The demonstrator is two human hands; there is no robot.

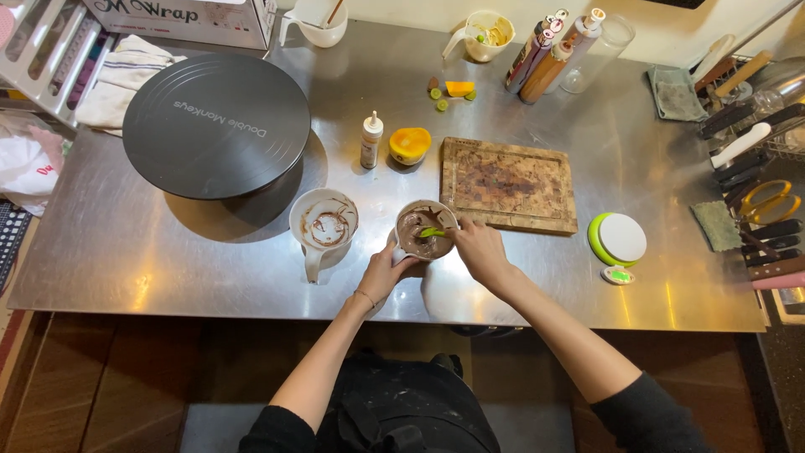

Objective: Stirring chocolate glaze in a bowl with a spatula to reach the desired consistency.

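Head view, looking straight down: the right hand (480, 249) is pinched shut around the handle of a small green spatula (433, 232), whose blade sits down in the brown chocolatey mix inside a white cup (426, 230). The left hand (387, 273) is wrapped around that cup's near side, gripping it, most likely so it doesn't skate on the slick steel while the spatula works. The cup sits close to the near edge of the tabletop (168, 260), roughly mid-width, right in front of the person's body where both arms reach it easily.

Just left of it is a second white cup (324, 225), handle pointing at the near edge, only smeared with brown inside, so it looks scraped out. Just right of the right hand lies a wooden cutting board (508, 184), stained dark in the middle. Beyond that, toward the right edge, is a round green-and-white scale (618, 238).

Further back there's a black cake turntable (217, 124) toward the far left corner, plus a little squeeze bottle (371, 139) and half an orange fruit (409, 144), parked out of the way but within reach.
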